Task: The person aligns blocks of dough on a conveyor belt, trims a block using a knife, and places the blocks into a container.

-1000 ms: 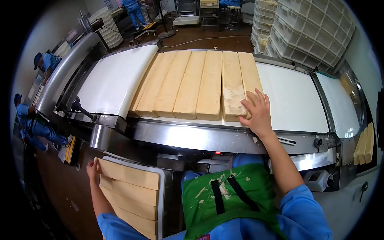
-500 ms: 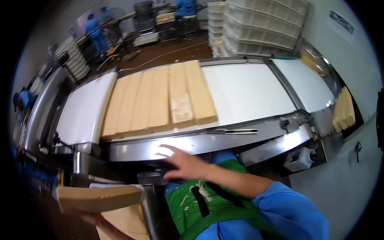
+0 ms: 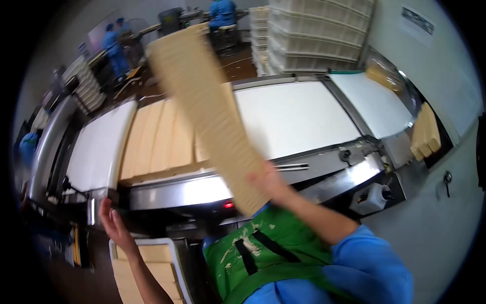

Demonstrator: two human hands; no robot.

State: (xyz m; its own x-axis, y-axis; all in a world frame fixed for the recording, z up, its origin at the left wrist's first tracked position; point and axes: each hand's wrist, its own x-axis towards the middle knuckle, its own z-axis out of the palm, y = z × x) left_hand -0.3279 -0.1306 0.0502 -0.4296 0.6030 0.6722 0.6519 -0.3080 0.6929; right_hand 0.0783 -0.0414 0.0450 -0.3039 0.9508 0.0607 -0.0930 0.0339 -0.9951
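My right hand (image 3: 267, 181) grips the right edge of a long beige slab (image 3: 202, 106), near its lower end. The slab is held tilted above the conveyor, its far end up and to the left, blurred by motion. Lower left, my left hand (image 3: 115, 223) is raised with nothing in it, fingers stretched out. Below that hand stands a white-rimmed bin (image 3: 178, 256) holding more beige slabs (image 3: 147, 271). Several similar slabs (image 3: 159, 134) lie side by side on the white conveyor belt (image 3: 298, 116), partly hidden by the held one.
A metal rail (image 3: 177, 195) runs along the conveyor's near side, with a thin dark-and-silver tool (image 3: 293, 166) on it. More beige pieces (image 3: 426, 133) sit at the right end. Stacked white crates (image 3: 316, 35) stand behind; people in blue (image 3: 115, 50) are farther back.
The slab in my left hand at lower left is now in my right hand, raised over the conveyor. My left hand has let go and risen. The view has shifted slightly.
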